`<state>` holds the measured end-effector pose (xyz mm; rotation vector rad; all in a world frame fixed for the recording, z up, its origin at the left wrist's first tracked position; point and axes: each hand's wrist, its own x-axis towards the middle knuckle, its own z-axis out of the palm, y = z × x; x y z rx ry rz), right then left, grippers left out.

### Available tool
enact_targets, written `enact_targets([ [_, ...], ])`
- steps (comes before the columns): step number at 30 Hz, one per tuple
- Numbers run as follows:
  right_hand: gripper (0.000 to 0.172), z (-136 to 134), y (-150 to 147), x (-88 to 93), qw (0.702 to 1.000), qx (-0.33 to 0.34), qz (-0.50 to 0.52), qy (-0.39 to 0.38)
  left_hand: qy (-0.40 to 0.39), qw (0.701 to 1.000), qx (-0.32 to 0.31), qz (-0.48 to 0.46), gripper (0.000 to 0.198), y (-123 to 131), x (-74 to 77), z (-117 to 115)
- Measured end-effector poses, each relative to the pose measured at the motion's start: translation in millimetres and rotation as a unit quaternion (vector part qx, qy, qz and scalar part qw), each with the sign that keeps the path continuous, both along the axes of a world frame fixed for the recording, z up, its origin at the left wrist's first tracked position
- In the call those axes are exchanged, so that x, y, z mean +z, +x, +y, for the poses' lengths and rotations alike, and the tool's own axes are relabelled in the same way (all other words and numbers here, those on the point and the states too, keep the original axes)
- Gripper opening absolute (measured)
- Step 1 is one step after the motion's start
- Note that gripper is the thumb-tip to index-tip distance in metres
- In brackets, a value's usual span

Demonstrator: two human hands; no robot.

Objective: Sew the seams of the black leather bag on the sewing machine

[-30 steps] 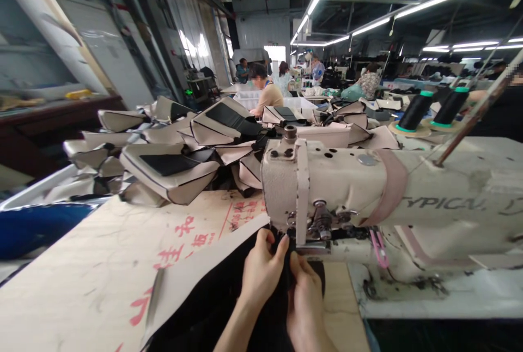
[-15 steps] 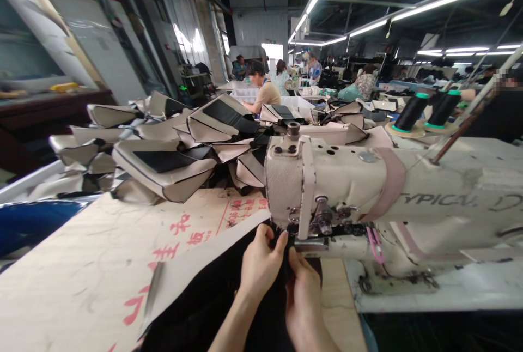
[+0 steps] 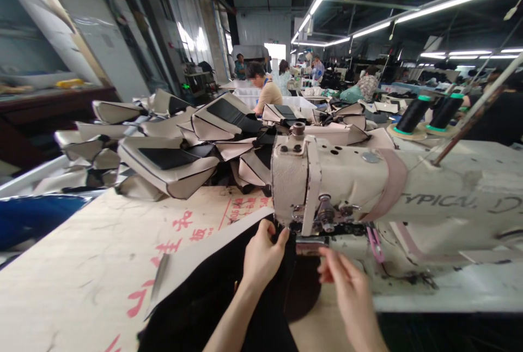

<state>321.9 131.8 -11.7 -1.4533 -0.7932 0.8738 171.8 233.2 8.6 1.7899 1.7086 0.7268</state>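
Observation:
My left hand (image 3: 263, 254) pinches the edge of a black fabric piece (image 3: 200, 297) close to the needle area of the sewing machine (image 3: 335, 177). A light beige panel (image 3: 204, 259) lies along the left side of the black fabric. To the right of the fabric, my right hand (image 3: 349, 286) is off the cloth with its fingers loosely bent and apart, holding nothing visible. Between my hands a dark brown rounded piece (image 3: 304, 289) shows beside the black fabric. The needle itself is hidden behind the machine head and my fingers.
Beige and black sewn pieces (image 3: 171, 169) are heaped behind the wooden tabletop (image 3: 81, 265). Black thread spools (image 3: 412, 115) stand behind the machine, near a slanting metal rod (image 3: 474, 115). A blue sheet (image 3: 36, 218) lies at left. Several people sit farther back.
My right hand has let go of the black fabric and moved right, uncovering the dark brown rounded piece. The left hand stays at the fabric edge. The view has shifted slightly.

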Motion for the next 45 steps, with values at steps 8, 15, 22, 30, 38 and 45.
enact_targets([
  [8, 0.050, -89, 203, 11.0, 0.740, -0.255, -0.620, 0.054, -0.019, 1.000, -0.007, 0.009, 0.019, 1, 4.8, 1],
  [15, 0.052, -85, 215, -26.6, 0.708, -0.224, -0.665, 0.083, -0.019, 1.000, -0.013, 0.020, 0.022, 0, 0.9, 5],
  [22, 0.056, -96, 212, -77.6, 0.685, -0.223, -0.687, 0.098, -0.026, 0.998, 0.000, 0.052, 0.022, 5, 9.7, -3],
  [30, 0.051, -102, 222, -50.6, 0.681, -0.212, -0.693, 0.107, -0.001, 0.997, -0.006, 0.077, 0.021, 4, 12.5, -9],
  [38, 0.046, -94, 213, -7.5, 0.696, -0.210, -0.682, 0.085, -0.018, 0.998, 0.010, 0.056, 0.021, 6, 7.1, 0],
  [45, 0.048, -92, 209, -8.0, 0.686, -0.217, -0.691, 0.071, -0.032, 0.998, 0.009, 0.052, 0.020, 9, 14.0, 15],
])
